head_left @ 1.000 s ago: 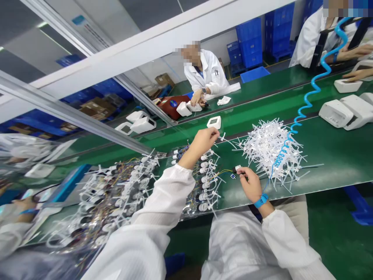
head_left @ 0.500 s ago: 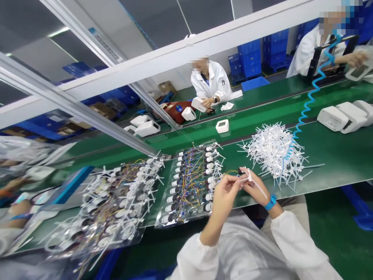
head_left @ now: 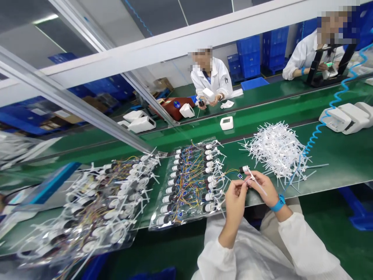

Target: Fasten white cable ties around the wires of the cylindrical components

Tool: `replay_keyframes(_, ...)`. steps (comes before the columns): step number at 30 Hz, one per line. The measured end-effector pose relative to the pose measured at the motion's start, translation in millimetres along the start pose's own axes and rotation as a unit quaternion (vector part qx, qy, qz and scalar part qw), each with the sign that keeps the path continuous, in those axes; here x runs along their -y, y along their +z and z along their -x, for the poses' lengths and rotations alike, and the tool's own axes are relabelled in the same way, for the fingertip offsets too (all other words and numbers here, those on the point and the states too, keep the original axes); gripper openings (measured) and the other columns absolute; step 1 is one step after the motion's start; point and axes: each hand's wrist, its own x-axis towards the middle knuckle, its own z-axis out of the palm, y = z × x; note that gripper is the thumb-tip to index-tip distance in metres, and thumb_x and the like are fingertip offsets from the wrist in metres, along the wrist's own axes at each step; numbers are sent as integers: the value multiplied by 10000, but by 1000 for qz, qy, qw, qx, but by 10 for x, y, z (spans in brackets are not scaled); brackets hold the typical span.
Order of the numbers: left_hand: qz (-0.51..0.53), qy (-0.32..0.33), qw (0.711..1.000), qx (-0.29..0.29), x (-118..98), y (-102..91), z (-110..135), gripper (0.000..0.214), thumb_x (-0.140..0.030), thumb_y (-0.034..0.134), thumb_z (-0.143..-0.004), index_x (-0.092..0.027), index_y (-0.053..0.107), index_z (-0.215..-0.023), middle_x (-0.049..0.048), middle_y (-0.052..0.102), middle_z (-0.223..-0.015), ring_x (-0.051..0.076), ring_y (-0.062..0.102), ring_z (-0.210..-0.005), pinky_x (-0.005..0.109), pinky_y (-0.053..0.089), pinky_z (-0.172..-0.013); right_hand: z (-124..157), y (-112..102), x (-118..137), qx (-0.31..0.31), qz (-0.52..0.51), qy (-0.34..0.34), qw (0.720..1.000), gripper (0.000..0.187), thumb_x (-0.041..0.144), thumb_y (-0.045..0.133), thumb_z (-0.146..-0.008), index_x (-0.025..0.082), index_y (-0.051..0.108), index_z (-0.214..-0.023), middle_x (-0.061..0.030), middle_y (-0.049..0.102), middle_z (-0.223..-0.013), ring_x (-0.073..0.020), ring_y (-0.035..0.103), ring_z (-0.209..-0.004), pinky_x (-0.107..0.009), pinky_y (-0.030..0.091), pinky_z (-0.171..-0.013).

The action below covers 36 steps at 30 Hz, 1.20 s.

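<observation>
Close together at the bench edge, both my hands are pinched around a white cable tie [head_left: 257,183]. My left hand [head_left: 235,199] has thumb and fingertips closed at the tie's near end. My right hand [head_left: 266,189] grips it from the other side, and the long tail sticks out over the fingers. Just beyond the fingertips is a small black-and-white cylindrical motor [head_left: 244,169] with yellow wires running left. Whether the tie loops round it is hard to tell. A small blue-and-white piece [head_left: 239,176] lies beside it.
Left of my hands, rows of wired motors [head_left: 208,169] lie on clear plastic, with another bundle [head_left: 116,194] farther left. A cable tie heap [head_left: 276,149] sits right. White housings [head_left: 338,118] and a coiled blue hose [head_left: 332,105] are beyond. Two co-workers [head_left: 214,76] sit opposite.
My hands have shifted slightly right and down in view, and the motor shows more clearly past my fingers. The co-worker opposite has lifted and turned a white housing.
</observation>
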Motion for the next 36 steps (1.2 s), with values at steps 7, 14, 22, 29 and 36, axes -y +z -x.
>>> replay_keyframes(7,-78,71,994,32,38,6,-133,182,-376,640,-1072,-223,724,-1023,77,781,-1010,226,764,-925,344,620,-839,-9,-21,-90,-99,1,-4,995,393,456,950,-828,251,825,-1139,-49,805,-999,-216,744,-876,-331,630,-775)
replay_keyframes(14,-166,110,980,13,228,35,-275,489,-275,576,-1086,-225,545,-1571,196,641,-1548,237,757,-1052,393,649,-894,-16,32,-51,-174,-25,-22,984,466,460,935,-868,246,772,-1249,-48,806,-1009,-208,771,-825,-375,671,-798)
replay_keyframes(22,-278,98,954,48,323,46,-467,491,-233,575,-1081,-289,592,-1568,137,659,-1571,328,670,-1406,468,597,-1103,-54,66,-41,-205,10,-23,978,346,518,857,-944,230,755,-1105,-70,827,-959,-201,751,-765,-332,619,-683)
replay_keyframes(29,-263,91,959,57,236,32,-415,257,-246,581,-1095,-264,707,-1319,109,733,-1303,277,747,-1168,371,599,-967,-86,45,-31,-182,26,-14,983,295,474,893,-911,236,730,-970,-51,810,-944,-189,720,-766,-320,601,-699)
replay_keyframes(36,-160,71,982,75,228,-112,-312,247,-268,584,-1100,-263,686,-1326,100,782,-1303,262,748,-1185,385,579,-1054,-54,39,-40,-178,17,7,984,344,457,945,-852,247,718,-1004,-43,818,-965,-205,756,-799,-377,653,-819)
